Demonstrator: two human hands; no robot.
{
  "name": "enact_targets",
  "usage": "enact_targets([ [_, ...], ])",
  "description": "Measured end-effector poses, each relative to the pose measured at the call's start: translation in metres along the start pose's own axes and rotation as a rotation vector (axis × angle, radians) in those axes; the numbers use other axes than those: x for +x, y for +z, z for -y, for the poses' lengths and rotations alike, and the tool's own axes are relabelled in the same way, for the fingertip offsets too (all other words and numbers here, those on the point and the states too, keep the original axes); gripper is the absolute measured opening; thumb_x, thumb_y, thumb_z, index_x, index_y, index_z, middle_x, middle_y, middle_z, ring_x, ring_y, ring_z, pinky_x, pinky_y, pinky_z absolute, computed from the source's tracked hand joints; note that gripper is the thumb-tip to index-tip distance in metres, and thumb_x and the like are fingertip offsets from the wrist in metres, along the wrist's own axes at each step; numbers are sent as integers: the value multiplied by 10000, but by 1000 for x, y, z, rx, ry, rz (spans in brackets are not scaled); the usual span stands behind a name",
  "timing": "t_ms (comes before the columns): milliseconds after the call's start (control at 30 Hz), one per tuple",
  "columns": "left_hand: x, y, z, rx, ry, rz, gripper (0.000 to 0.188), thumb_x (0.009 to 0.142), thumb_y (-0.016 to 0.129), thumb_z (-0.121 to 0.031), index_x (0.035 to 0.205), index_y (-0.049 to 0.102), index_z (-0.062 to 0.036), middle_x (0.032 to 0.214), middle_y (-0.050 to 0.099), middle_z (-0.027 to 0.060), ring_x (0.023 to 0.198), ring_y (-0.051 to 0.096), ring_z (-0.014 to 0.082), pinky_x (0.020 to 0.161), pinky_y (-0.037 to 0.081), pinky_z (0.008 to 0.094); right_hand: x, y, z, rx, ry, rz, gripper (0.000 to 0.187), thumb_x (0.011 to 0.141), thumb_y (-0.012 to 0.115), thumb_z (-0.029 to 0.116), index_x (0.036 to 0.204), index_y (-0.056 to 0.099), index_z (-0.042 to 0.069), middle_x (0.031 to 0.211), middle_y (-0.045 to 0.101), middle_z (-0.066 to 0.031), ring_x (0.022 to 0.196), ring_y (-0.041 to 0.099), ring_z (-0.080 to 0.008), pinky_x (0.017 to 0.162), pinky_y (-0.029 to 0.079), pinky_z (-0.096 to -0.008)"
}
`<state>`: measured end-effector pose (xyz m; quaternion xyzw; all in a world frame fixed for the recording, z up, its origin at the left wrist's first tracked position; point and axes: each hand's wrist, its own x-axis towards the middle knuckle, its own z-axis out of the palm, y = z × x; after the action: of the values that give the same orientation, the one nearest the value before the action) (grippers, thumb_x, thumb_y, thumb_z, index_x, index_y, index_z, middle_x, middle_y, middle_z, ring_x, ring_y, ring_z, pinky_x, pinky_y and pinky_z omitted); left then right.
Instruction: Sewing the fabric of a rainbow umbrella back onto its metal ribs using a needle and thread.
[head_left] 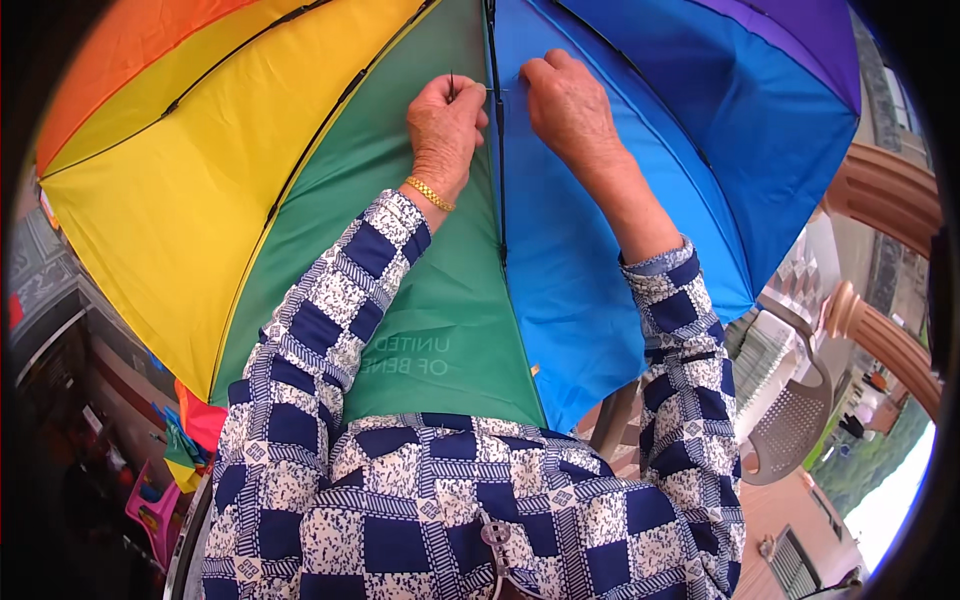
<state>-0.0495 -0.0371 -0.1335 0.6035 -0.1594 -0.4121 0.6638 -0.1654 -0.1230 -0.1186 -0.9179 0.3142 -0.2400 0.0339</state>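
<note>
An open rainbow umbrella (420,300) fills the space in front of me, its inner side facing me. Its black metal rib (497,170) runs down the seam between the green and blue panels. My left hand (447,115) is closed just left of that rib, with a thin dark pointed object (451,86) sticking up from the fingers; its kind is unclear. A fine pale thread (503,90) crosses the rib between my hands. On the blue panel side, my right hand (568,100) pinches at the thread's other end, its fingertips partly hidden.
More black ribs (330,120) stretch across the yellow and blue panels. A perforated grey chair (795,430) stands at the right, near brown round columns (885,195). At the lower left are a pink plastic stool (155,515) and bunched colourful cloth (190,440).
</note>
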Motion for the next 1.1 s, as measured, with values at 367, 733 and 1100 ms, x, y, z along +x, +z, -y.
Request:
enact_targets([
  [367, -1, -4, -2, -6, -15, 4, 69, 804, 598, -91, 762, 563, -49, 598, 528, -4, 446, 457, 56, 385, 356, 191, -7, -6, 24, 14, 86, -6, 64, 723, 542, 31, 706, 598, 56, 766, 551, -111, 699, 560, -328, 641, 464, -453],
  [733, 0, -9, -20, 21, -81, 49, 70, 829, 604, -124, 831, 569, -63, 642, 566, 13, 449, 444, 46, 385, 333, 187, -20, -30, -41, 7, 148, -34, 70, 770, 571, 48, 777, 636, 75, 893, 595, -41, 858, 576, -267, 698, 482, -368],
  [1100, -1, 5, -4, 698, 573, 87, 399, 762, 683, -194, 1093, 496, -73, 809, 546, 46, 636, 550, 158, 547, 470, 322, -24, -91, -105, 2109, 609, -354, 107, 919, 482, 95, 913, 558, 21, 651, 485, 4, 575, 449, -90, 498, 356, -227],
])
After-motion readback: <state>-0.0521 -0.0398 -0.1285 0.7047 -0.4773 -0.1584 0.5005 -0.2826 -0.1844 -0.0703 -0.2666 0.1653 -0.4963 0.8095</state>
